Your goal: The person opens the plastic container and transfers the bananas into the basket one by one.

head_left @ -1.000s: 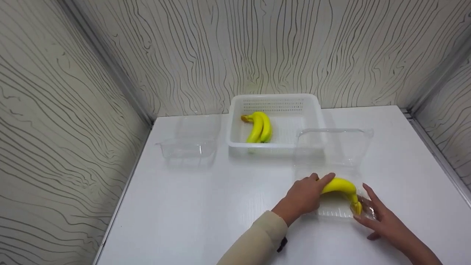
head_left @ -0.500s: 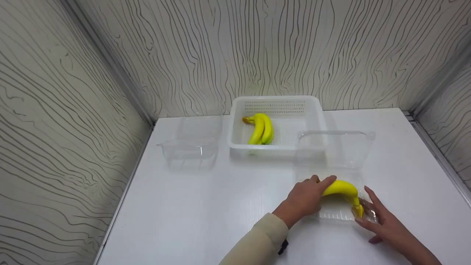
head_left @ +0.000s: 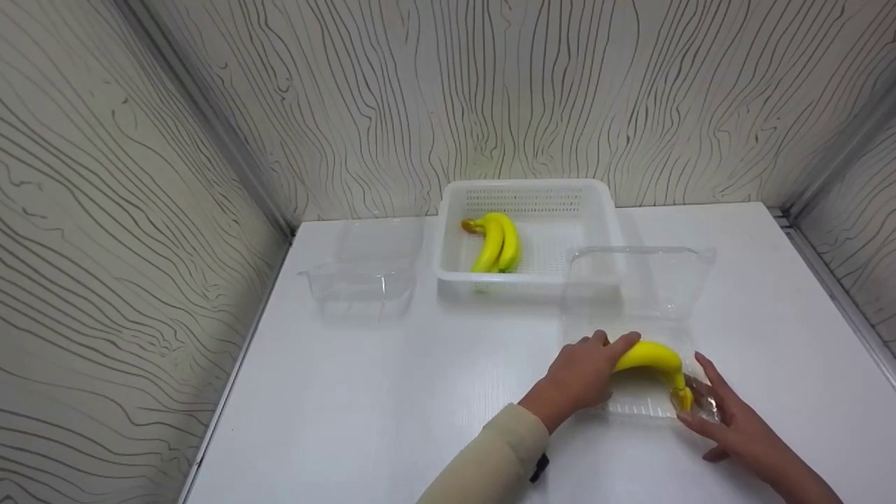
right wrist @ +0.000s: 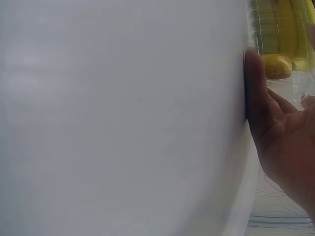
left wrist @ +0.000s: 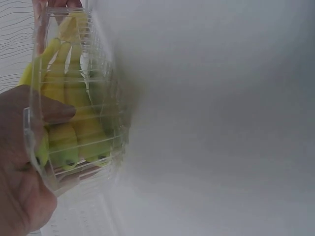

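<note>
Bananas lie crosswise in the clamshell, stem rightward.

A yellow bunch of bananas lies arched in the base of a clear plastic box near the table's front right, stem end pointing right, the box's lid standing open behind.

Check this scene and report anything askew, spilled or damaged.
Nothing stands out. The banana bunch sits in the open clear clamshell box, between the left hand and right hand. Another bunch lies in the white basket; nothing spilled.
</note>
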A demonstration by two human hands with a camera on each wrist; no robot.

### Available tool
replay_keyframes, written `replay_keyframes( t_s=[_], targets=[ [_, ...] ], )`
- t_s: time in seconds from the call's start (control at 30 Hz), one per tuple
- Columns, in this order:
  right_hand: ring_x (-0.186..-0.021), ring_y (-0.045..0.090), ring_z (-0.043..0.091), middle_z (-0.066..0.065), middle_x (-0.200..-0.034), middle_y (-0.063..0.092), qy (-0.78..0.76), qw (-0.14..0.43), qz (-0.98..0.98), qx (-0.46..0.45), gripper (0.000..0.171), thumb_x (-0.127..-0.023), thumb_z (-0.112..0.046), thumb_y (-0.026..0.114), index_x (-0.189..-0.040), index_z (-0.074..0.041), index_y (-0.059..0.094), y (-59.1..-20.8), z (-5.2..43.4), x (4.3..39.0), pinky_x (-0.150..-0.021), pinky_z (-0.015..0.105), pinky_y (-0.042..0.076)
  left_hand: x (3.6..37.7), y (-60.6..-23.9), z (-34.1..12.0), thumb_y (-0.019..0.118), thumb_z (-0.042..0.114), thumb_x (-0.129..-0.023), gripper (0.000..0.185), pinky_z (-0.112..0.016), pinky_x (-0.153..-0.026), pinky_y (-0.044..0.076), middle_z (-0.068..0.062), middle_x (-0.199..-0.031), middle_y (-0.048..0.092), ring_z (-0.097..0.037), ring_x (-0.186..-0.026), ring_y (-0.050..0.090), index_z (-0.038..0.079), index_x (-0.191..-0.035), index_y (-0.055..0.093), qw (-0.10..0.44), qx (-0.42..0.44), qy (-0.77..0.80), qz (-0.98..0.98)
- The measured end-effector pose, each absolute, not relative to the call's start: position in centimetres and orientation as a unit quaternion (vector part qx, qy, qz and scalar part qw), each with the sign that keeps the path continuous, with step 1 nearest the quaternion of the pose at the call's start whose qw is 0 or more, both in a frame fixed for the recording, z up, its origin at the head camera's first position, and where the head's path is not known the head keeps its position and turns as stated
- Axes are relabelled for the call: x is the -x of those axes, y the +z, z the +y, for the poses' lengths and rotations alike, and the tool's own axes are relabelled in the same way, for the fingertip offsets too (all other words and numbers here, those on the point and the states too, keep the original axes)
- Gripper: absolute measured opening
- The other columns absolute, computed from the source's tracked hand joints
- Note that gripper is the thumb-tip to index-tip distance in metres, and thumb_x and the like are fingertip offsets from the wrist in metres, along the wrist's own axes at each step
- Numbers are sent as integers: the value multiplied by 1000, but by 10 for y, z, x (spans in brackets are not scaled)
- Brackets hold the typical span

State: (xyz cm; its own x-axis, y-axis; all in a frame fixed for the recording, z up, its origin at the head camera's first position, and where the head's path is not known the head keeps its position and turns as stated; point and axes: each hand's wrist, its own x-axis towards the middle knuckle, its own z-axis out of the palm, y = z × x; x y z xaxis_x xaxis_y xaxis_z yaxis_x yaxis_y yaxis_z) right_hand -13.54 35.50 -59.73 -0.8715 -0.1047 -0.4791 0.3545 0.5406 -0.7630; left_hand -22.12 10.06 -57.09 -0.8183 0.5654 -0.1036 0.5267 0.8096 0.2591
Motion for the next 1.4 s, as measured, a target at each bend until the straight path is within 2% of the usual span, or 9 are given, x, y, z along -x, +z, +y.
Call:
replay_keyframes(
  t_s=[0.33,0.57,0.93,1.13,1.4],
  targets=[
    [-151,1,75,35,-174,2,-470,235,848,-65,109,-107,-42,64,-164,-41,-29,-597,355,135,-69,42,68,220,-570,100,86,25,-93,96,-23,-93,59,9,-131,60,-9,-91,56,61,-160,27,96,-285,118,946],
    [-153,1,72,35,-175,5,-473,223,850,-64,110,-105,-40,66,-166,-42,-26,-597,353,134,-67,42,67,223,-571,99,82,27,-94,90,-20,-85,56,9,-124,60,-9,-87,54,57,-160,28,75,-302,100,945],
    [-153,3,73,36,-174,4,-463,233,852,-77,111,-104,-44,67,-164,-44,-27,-596,353,134,-69,41,68,223,-570,96,77,29,-96,84,-20,-85,55,9,-125,59,-8,-88,53,54,-161,30,83,-309,116,940],
    [-154,5,71,35,-175,3,-461,235,852,-80,109,-105,-46,65,-164,-44,-27,-597,354,135,-70,41,68,223,-572,96,82,27,-91,90,-20,-86,55,10,-126,60,-8,-90,54,54,-160,30,82,-303,118,942],
    [-154,10,70,34,-175,6,-460,225,855,-76,108,-105,-46,64,-166,-42,-25,-598,353,133,-69,41,68,221,-570,97,84,25,-90,90,-21,-89,56,11,-126,61,-7,-92,55,53,-159,33,95,-290,128,944]
  ],
)
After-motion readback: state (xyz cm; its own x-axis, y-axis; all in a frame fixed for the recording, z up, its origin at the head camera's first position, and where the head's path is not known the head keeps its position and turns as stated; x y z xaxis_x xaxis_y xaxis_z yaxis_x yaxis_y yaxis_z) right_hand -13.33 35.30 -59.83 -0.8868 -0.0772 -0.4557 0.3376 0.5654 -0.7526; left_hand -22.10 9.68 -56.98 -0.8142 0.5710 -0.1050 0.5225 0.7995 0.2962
